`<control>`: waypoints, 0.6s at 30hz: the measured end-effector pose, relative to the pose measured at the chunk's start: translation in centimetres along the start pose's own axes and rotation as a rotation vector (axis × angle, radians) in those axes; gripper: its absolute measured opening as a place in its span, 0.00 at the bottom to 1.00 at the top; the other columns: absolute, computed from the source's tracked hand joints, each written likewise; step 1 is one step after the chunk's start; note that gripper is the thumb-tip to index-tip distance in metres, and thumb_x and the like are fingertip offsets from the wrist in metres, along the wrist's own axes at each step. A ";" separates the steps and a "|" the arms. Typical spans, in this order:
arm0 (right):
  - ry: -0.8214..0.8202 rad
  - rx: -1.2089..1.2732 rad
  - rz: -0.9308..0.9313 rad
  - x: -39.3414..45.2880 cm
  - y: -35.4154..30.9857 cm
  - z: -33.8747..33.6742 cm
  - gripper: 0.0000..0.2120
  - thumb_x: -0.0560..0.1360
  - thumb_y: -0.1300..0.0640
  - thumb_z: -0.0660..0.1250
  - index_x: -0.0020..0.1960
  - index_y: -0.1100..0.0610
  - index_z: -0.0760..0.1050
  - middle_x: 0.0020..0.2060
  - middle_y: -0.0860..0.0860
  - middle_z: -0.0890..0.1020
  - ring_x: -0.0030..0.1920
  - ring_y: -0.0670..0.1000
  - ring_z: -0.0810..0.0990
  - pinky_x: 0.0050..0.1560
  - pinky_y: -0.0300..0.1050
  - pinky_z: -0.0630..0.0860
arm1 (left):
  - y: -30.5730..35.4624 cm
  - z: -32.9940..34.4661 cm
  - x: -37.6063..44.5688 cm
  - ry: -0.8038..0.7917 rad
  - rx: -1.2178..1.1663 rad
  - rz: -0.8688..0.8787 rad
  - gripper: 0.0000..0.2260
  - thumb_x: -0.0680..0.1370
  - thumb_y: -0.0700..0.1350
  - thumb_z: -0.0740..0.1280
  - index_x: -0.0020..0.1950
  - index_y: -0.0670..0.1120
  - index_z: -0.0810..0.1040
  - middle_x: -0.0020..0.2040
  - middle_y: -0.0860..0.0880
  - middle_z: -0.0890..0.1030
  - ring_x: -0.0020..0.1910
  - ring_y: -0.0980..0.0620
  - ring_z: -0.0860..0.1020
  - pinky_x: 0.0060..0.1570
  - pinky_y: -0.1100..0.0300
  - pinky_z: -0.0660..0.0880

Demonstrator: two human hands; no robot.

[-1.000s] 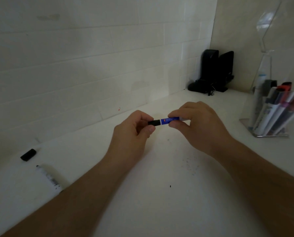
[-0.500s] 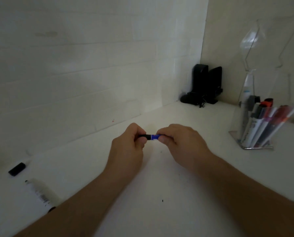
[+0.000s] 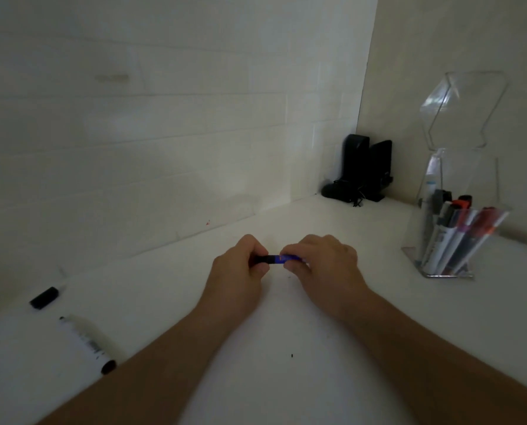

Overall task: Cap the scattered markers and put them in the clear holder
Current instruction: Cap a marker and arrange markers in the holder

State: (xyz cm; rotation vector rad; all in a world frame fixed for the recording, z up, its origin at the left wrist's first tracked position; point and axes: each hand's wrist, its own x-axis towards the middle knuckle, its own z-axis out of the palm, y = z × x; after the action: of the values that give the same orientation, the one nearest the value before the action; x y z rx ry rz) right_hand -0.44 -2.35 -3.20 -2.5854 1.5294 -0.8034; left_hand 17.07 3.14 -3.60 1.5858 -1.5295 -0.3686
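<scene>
A blue marker (image 3: pixel 288 258) lies level between my two hands above the white counter (image 3: pixel 286 378). My right hand (image 3: pixel 323 265) pinches its blue barrel. My left hand (image 3: pixel 240 268) pinches the black cap (image 3: pixel 263 259) at the marker's left end; the cap looks joined to the barrel. At the right stands the clear holder (image 3: pixel 458 216) with several capped markers leaning in it. Far left on the counter lie an uncapped white marker (image 3: pixel 86 343) and, apart from it, a loose black cap (image 3: pixel 44 298).
Black objects (image 3: pixel 363 173) with a cord sit in the back corner where the white tiled wall meets the side wall. The holder's clear lid (image 3: pixel 461 108) stands open above it.
The hands have drawn closer together along the blue marker, so less of its barrel shows. The view has tilted up, so hands and holder sit lower in frame.
</scene>
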 end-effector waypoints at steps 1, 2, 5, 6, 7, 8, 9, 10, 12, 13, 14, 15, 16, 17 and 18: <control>0.039 -0.013 -0.028 -0.3 -0.3 0.2 0.11 0.81 0.45 0.63 0.62 0.38 0.78 0.54 0.41 0.80 0.55 0.50 0.76 0.59 0.52 0.65 | 0.0 -0.1 -0.1 0.002 0.003 0.008 0.09 0.77 0.40 0.71 0.47 0.53 0.76 0.43 0.56 0.81 0.43 0.58 0.78 0.41 0.67 0.70; 0.043 -0.029 -0.056 -0.4 -0.6 0.2 0.12 0.81 0.46 0.64 0.64 0.38 0.78 0.56 0.41 0.80 0.57 0.51 0.76 0.61 0.53 0.65 | 0.1 -0.2 -0.2 0.004 0.013 0.022 0.09 0.76 0.40 0.72 0.47 0.54 0.76 0.42 0.56 0.81 0.43 0.60 0.78 0.41 0.68 0.70; -0.018 -0.104 -0.163 -0.6 -1.1 -0.9 0.15 0.82 0.47 0.62 0.68 0.41 0.75 0.59 0.43 0.80 0.59 0.52 0.75 0.57 0.51 0.64 | 0.8 -0.3 -0.6 0.021 -0.013 0.060 0.10 0.76 0.41 0.73 0.48 0.55 0.77 0.40 0.57 0.83 0.42 0.62 0.79 0.40 0.72 0.71; -0.017 -0.135 -0.212 -0.7 -0.9 -1.7 0.14 0.82 0.48 0.63 0.67 0.43 0.76 0.57 0.44 0.80 0.58 0.52 0.74 0.52 0.50 0.64 | 1.1 -0.4 -0.7 0.011 -0.052 0.046 0.10 0.76 0.43 0.72 0.50 0.56 0.76 0.40 0.56 0.83 0.40 0.62 0.79 0.40 0.73 0.71; -0.002 -0.151 -0.250 -1.0 -0.8 -2.7 0.14 0.82 0.50 0.64 0.66 0.44 0.77 0.55 0.45 0.81 0.55 0.53 0.74 0.49 0.49 0.64 | 1.2 -0.5 -0.7 -0.021 -0.085 0.018 0.11 0.77 0.45 0.72 0.53 0.58 0.74 0.40 0.56 0.84 0.38 0.61 0.79 0.39 0.72 0.71; 0.021 -0.138 -0.269 -1.3 -0.5 -3.8 0.13 0.81 0.50 0.64 0.65 0.46 0.77 0.53 0.45 0.81 0.53 0.52 0.73 0.48 0.48 0.66 | 1.5 -0.5 -0.6 -0.065 -0.115 -0.014 0.12 0.77 0.47 0.72 0.55 0.60 0.73 0.41 0.57 0.84 0.37 0.60 0.80 0.40 0.70 0.72; 0.030 -0.098 -0.263 -1.8 0.1 -5.1 0.12 0.81 0.51 0.64 0.64 0.47 0.78 0.51 0.45 0.81 0.51 0.51 0.72 0.48 0.48 0.68 | 1.6 -0.2 -0.5 -0.121 -0.134 -0.051 0.12 0.77 0.50 0.72 0.55 0.61 0.73 0.41 0.57 0.85 0.37 0.59 0.80 0.42 0.65 0.75; 0.045 -0.048 -0.248 -2.3 0.8 -6.5 0.12 0.81 0.51 0.64 0.64 0.47 0.77 0.50 0.44 0.79 0.50 0.49 0.71 0.50 0.46 0.70 | 2.1 0.3 -0.4 -0.189 -0.106 -0.082 0.11 0.76 0.51 0.73 0.54 0.62 0.75 0.42 0.57 0.85 0.38 0.58 0.82 0.44 0.60 0.78; 0.107 0.057 -0.170 -3.1 2.1 -10.0 0.10 0.82 0.51 0.64 0.62 0.47 0.77 0.47 0.41 0.75 0.47 0.44 0.71 0.50 0.40 0.70 | 3.8 1.4 -0.2 -0.278 0.034 -0.049 0.07 0.75 0.50 0.73 0.50 0.60 0.79 0.45 0.58 0.84 0.42 0.59 0.82 0.48 0.59 0.80; 0.138 0.115 -0.111 -3.5 2.7 -11.8 0.09 0.82 0.52 0.64 0.62 0.46 0.76 0.46 0.39 0.75 0.47 0.42 0.73 0.49 0.37 0.70 | 5.1 2.1 -0.2 -0.284 0.044 -0.012 0.07 0.75 0.48 0.73 0.49 0.60 0.81 0.48 0.59 0.84 0.44 0.60 0.82 0.48 0.61 0.79; 0.185 0.178 -0.048 -3.8 3.5 -13.7 0.10 0.82 0.52 0.65 0.62 0.46 0.76 0.46 0.38 0.75 0.46 0.40 0.75 0.49 0.35 0.72 | 6.5 2.9 0.0 -0.288 -0.009 0.010 0.07 0.75 0.47 0.73 0.49 0.60 0.81 0.50 0.59 0.83 0.46 0.59 0.82 0.45 0.63 0.78; 0.263 0.235 0.008 -3.9 4.3 -15.7 0.12 0.81 0.53 0.66 0.64 0.45 0.76 0.45 0.37 0.76 0.46 0.38 0.76 0.49 0.35 0.75 | 8.0 3.8 0.3 -0.305 -0.074 0.028 0.08 0.76 0.47 0.73 0.50 0.60 0.82 0.52 0.59 0.83 0.47 0.58 0.82 0.43 0.64 0.77; 0.356 0.286 0.056 -4.0 5.3 -17.6 0.15 0.81 0.53 0.67 0.66 0.44 0.75 0.46 0.37 0.77 0.46 0.38 0.78 0.48 0.37 0.77 | 9.7 4.8 0.6 -0.322 -0.125 0.047 0.08 0.76 0.47 0.73 0.52 0.61 0.82 0.54 0.60 0.82 0.49 0.58 0.81 0.42 0.65 0.76; 0.441 0.335 0.089 -4.0 6.3 -19.3 0.17 0.81 0.54 0.68 0.68 0.42 0.73 0.47 0.38 0.79 0.46 0.39 0.80 0.47 0.37 0.79 | 11.4 5.9 0.9 -0.337 -0.149 0.077 0.09 0.77 0.48 0.73 0.53 0.62 0.81 0.56 0.61 0.80 0.50 0.59 0.80 0.42 0.66 0.75; 0.507 0.377 0.108 -3.9 7.3 -20.9 0.19 0.81 0.54 0.68 0.69 0.40 0.71 0.48 0.39 0.81 0.46 0.39 0.81 0.45 0.36 0.79 | 13.2 7.0 1.0 -0.343 -0.174 0.108 0.11 0.77 0.48 0.72 0.55 0.63 0.81 0.58 0.61 0.79 0.51 0.61 0.79 0.42 0.66 0.75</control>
State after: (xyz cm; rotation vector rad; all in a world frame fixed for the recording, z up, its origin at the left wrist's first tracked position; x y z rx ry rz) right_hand -17.15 1.85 11.22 -2.1046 1.4133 -1.6419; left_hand 3.49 1.41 2.54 1.3462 -1.7789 -0.7222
